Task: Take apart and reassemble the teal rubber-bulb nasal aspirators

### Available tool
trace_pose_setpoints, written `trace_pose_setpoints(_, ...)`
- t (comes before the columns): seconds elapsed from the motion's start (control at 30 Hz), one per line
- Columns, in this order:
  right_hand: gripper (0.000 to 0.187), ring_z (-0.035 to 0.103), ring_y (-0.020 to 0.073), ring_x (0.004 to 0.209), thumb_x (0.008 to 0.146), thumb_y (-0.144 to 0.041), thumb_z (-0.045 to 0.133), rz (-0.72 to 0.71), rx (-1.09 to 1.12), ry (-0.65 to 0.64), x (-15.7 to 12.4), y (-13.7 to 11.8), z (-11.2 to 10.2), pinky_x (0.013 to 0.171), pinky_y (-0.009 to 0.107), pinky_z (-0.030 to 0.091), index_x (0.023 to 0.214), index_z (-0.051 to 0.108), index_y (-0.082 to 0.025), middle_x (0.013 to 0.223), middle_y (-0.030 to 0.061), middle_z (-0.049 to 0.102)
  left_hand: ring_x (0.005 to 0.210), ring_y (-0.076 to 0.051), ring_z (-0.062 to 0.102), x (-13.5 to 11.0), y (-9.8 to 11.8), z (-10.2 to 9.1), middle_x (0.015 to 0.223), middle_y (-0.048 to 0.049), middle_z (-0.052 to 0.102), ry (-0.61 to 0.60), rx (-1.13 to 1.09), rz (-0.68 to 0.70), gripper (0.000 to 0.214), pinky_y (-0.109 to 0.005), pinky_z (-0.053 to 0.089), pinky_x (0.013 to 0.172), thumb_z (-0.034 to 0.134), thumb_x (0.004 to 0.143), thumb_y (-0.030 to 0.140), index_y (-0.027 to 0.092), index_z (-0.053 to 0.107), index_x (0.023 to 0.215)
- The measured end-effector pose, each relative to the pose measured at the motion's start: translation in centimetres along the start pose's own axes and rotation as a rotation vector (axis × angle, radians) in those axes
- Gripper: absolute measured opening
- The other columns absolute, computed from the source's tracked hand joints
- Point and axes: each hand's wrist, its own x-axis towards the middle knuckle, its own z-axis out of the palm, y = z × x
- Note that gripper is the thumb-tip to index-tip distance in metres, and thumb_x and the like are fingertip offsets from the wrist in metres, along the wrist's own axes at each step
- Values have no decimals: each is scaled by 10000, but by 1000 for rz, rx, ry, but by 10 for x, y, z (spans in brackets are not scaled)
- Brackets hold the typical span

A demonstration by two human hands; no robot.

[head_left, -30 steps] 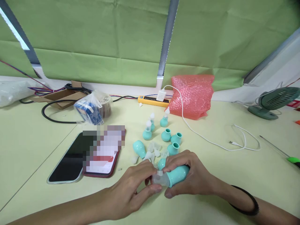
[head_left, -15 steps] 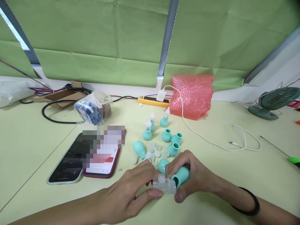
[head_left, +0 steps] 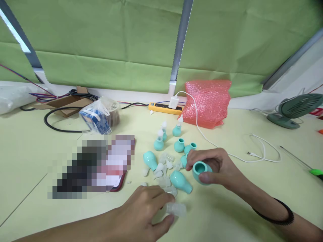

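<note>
My right hand (head_left: 214, 168) is wrapped round a teal rubber bulb (head_left: 208, 174), its open mouth facing up towards me. At the front, my left hand (head_left: 151, 208) has its thumb and forefinger at the left end of a clear plastic tube (head_left: 178, 209), apart from the bulb. Another teal bulb (head_left: 180, 181) lies on its side between the hands, beside more clear tubes (head_left: 164, 182). Behind it are small translucent pieces (head_left: 165, 164) and a second bulb lying down (head_left: 150, 159). Open-mouthed bulbs (head_left: 179, 145) stand further back, one partly hidden by my right hand.
Teal bulbs with clear tops (head_left: 158, 144) stand at the back. Two phones, partly pixelated, lie left, one red-edged (head_left: 122, 181). A white cable (head_left: 214, 145) runs from a yellow power strip (head_left: 161, 109). Red bubble wrap (head_left: 207, 104), a fan (head_left: 297, 107) and a screwdriver (head_left: 315, 172) are also there.
My right hand has moved up and right with its bulb, whose mouth has turned upwards. The clear tube in my left hand is lower and apart from the bulb. The lying bulb is uncovered.
</note>
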Motion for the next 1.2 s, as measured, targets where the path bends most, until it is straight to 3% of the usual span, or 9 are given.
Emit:
trace_pose_setpoints(0.13, 111, 513, 143, 680, 642, -287, 678, -157, -78, 152, 6, 8, -17, 587, 272, 418, 747, 673, -251, 703, 10, 585, 671, -193, 536, 1, -3, 6, 769, -43, 567, -142, 250, 24, 166, -312, 448, 553, 385, 819, 235, 173, 493, 928)
trace_pose_setpoints(0.23, 146, 513, 148, 639, 635, -383, 661, -234, -183, 431, 12, 17, -34, 520, 265, 415, 700, 674, -253, 665, 9, 573, 669, -212, 520, 2, -6, 10, 770, -61, 550, -123, 412, 21, 167, -319, 442, 491, 350, 827, 216, 153, 490, 891)
trace_pose_setpoints(0.33, 130, 526, 146, 691, 669, -384, 629, -294, -249, 689, 18, 27, -53, 574, 267, 429, 693, 655, -259, 719, 0, 594, 664, -216, 507, 3, -10, 13, 767, -66, 534, -96, 493, -7, 150, -322, 444, 471, 346, 818, 194, 152, 489, 831)
trace_pose_setpoints(0.47, 140, 543, 163, 732, 670, -339, 631, -267, -373, 838, 27, 44, -72, 623, 285, 438, 752, 646, -226, 775, 12, 606, 696, -226, 500, 5, -12, 13, 787, -66, 525, -87, 502, -44, 125, -325, 453, 466, 361, 799, 183, 156, 481, 824)
trace_pose_setpoints(0.7, 325, 590, 191, 650, 635, -429, 622, -15, -573, 676, 36, 80, -84, 567, 298, 479, 775, 653, -138, 781, 81, 649, 763, -248, 496, 7, -17, 11, 828, -97, 529, -33, 521, -41, 246, -366, 473, 551, 369, 765, 157, 129, 424, 1003)
trace_pose_setpoints(0.83, 388, 599, 200, 667, 691, -456, 562, 43, -668, 585, 36, 87, -87, 573, 305, 488, 853, 630, -110, 783, 103, 649, 790, -250, 500, 6, -17, 8, 868, -93, 507, -14, 494, -63, 275, -362, 473, 561, 390, 735, 147, 147, 396, 1010)
trace_pose_setpoints(0.97, 410, 565, 225, 858, 758, -445, 488, -11, -786, 512, 42, 75, -82, 733, 383, 459, 1039, 542, -151, 1055, 117, 569, 803, -263, 495, 4, -14, 5, 916, -113, 481, -24, 479, -63, 254, -340, 463, 513, 392, 710, 152, 152, 395, 964)
trace_pose_setpoints(1.07, 391, 484, 219, 1032, 800, -425, 442, -72, -866, 345, 53, 54, -74, 868, 401, 382, 1145, 462, -241, 1182, 56, 493, 792, -261, 490, 3, -14, 5, 912, -109, 469, -37, 470, -53, 225, -343, 460, 508, 385, 704, 153, 154, 396, 929)
trace_pose_setpoints(1.2, 331, 304, 225, 1205, 832, -414, 397, -89, -956, 136, 70, 35, -66, 978, 421, 240, 1127, 489, -294, 1272, 12, 411, 780, -253, 484, 2, -15, 6, 901, -98, 458, -30, 480, -66, 202, -348, 452, 529, 394, 686, 138, 161, 391, 887)
